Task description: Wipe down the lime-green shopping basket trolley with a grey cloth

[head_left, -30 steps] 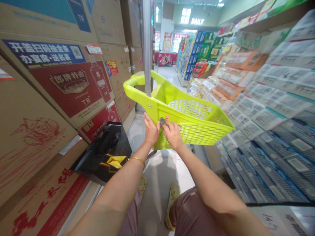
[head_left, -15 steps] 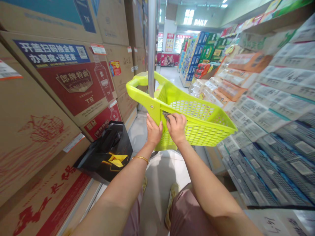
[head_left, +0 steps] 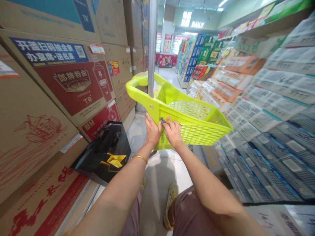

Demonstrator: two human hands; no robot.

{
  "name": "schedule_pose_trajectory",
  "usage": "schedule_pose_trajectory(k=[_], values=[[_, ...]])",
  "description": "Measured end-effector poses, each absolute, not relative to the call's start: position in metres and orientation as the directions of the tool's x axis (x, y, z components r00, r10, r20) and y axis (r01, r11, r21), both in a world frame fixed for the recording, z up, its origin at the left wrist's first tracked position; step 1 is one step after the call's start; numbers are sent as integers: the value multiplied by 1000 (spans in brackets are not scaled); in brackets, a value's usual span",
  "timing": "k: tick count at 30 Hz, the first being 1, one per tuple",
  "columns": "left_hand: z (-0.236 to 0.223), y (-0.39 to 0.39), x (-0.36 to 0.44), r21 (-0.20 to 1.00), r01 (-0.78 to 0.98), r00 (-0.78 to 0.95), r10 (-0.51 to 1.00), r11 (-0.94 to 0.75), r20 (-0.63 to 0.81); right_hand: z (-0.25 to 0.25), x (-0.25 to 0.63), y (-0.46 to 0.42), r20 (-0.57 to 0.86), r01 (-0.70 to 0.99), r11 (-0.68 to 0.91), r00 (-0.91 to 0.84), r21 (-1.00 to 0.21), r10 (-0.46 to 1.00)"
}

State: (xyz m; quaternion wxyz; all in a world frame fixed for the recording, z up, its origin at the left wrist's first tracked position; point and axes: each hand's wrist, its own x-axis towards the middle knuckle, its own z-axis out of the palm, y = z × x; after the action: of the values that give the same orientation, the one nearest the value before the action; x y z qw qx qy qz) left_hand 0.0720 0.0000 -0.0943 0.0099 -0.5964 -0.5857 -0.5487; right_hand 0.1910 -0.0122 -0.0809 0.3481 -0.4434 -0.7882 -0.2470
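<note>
A lime-green shopping basket (head_left: 199, 123) with a metal pole (head_left: 152, 49) rising at its near end stands in front of me. My left hand (head_left: 152, 131) grips the near corner of the basket, fingers on one side and thumb on the other. My right hand (head_left: 173, 133) has its fingers bent against the basket's side wall, pinching a small grey, crumpled thing (head_left: 162, 121) whose kind I cannot make out. Just above those fingers a small red sticker (head_left: 168, 118) shows on the wall.
Stacked cardboard boxes (head_left: 71, 82) line the left side. A black bag (head_left: 105, 154) stands on the floor by them. Shelves of packaged goods (head_left: 270, 95) run along the right. My shoes (head_left: 171, 200) are on the pale tiled floor (head_left: 157, 183).
My right hand has slid left and slightly down along the basket wall with the grey thing, nearer my left hand. The red sticker now shows. My left hand keeps its place.
</note>
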Motion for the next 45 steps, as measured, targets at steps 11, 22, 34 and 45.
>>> schedule_pose_trajectory(k=[11,22,34,45], values=[[-96,0,62,601,716,-218,703,-357,677,-74,186,-1,865,916,396,-150,-61,479],[-99,5,53,588,695,-165,705,-413,690,-111,189,-23,699,861,499,-416,98,581],[-94,5,19,520,730,-79,701,-444,709,-83,185,-23,787,871,489,-330,42,521],[-91,0,11,558,710,-70,745,-430,664,-128,180,-28,638,781,602,-552,168,537]])
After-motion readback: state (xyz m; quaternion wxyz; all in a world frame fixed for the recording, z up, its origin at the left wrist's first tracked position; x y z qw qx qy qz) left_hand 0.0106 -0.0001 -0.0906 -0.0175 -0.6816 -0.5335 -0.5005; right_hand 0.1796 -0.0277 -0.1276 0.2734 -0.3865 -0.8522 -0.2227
